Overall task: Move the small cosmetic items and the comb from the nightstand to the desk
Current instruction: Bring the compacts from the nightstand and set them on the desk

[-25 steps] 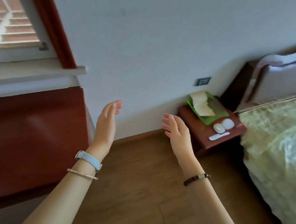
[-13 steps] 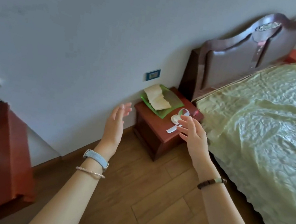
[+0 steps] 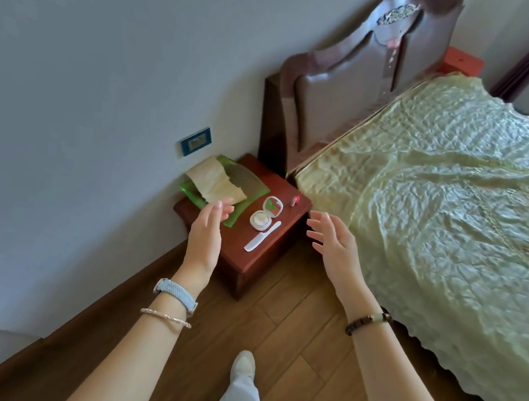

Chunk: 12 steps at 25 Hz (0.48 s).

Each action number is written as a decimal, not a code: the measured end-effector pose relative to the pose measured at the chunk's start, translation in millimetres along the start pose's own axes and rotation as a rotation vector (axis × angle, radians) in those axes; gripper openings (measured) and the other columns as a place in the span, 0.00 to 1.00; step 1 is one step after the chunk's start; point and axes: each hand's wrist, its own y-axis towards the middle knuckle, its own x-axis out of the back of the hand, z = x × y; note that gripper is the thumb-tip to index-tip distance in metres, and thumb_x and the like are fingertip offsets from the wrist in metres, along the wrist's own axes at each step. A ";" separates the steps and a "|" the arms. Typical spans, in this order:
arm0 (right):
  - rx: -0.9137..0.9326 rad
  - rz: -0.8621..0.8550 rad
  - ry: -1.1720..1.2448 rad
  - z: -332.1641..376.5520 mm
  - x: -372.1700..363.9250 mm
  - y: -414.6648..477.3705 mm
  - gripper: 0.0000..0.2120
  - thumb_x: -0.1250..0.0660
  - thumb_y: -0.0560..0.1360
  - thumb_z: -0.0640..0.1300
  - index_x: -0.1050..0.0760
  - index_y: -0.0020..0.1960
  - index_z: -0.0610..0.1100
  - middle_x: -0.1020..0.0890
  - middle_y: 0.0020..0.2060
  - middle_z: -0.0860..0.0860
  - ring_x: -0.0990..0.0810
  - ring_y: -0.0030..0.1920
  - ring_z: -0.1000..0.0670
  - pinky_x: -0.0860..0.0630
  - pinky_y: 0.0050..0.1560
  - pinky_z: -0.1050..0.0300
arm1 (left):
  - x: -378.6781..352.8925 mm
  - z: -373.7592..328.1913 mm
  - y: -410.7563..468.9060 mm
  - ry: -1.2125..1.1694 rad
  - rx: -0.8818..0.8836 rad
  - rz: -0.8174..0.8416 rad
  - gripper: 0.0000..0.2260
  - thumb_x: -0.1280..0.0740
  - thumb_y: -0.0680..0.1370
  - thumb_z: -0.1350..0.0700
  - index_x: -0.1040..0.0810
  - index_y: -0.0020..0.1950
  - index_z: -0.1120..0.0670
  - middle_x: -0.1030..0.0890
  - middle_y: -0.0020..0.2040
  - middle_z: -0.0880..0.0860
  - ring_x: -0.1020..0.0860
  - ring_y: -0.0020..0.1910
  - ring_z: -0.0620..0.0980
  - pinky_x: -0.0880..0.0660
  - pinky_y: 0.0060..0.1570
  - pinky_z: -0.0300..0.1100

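While both grips hang in the air with fingers straight and apart, clamped on nothing, the white comb (image 3: 262, 236) lies flat on the red-brown bench (image 3: 286, 228), right in the gap between them. The left grip (image 3: 206, 229) is just to the comb's left, palm turned inward; the right grip (image 3: 336, 243) is off to the other side, past the bench's edge, palm down and fingers fanned. Neither touches a thing!

Just beyond the comb's far end sits a round white case (image 3: 260, 220), and touching it on the far side a round mirror case (image 3: 273, 206) with red showing in it. Whether those two are joined, I can't tell. Further on, toward the right grip's side, a small pink lipstick (image 3: 295, 200) lies near the bench's back corner.

Beyond the left grip's fingertips, a green tray (image 3: 255, 192) carries a folded pale paper (image 3: 215, 182); the fingertips overlap the tray's near corner in this view.

Outward now: a bed (image 3: 445, 211) with a crinkled pale-green cover runs along beside the right grip, its dark headboard (image 3: 345, 74) beyond the bench, a blue wall socket (image 3: 194, 145) beyond the tray, and a wooden floor (image 3: 288, 325) below both wrists.
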 end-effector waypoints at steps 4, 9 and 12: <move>-0.020 -0.012 -0.012 9.5 2.8 58.2 0.14 0.44 0.84 0.53 0.22 0.58 0.50 0.17 0.53 0.51 0.18 0.55 0.51 0.23 0.64 0.46 | -28.4 -10.1 57.5 0.023 0.014 0.032 0.16 0.51 0.84 0.47 0.25 0.62 0.46 0.21 0.59 0.46 0.25 0.62 0.43 0.32 0.67 0.45; -0.061 -0.025 -0.001 11.7 7.5 111.0 0.14 0.45 0.84 0.53 0.22 0.58 0.50 0.17 0.51 0.54 0.18 0.54 0.51 0.24 0.64 0.45 | -59.2 -23.1 116.2 0.029 0.035 0.081 0.16 0.51 0.84 0.47 0.25 0.63 0.46 0.22 0.61 0.48 0.25 0.59 0.39 0.32 0.64 0.42; -0.092 -0.030 0.016 9.4 14.3 140.6 0.15 0.44 0.83 0.53 0.22 0.59 0.49 0.17 0.49 0.55 0.18 0.54 0.52 0.24 0.65 0.44 | -77.5 -22.7 143.9 0.064 0.049 0.090 0.17 0.51 0.84 0.47 0.26 0.64 0.48 0.23 0.62 0.47 0.26 0.61 0.42 0.32 0.64 0.42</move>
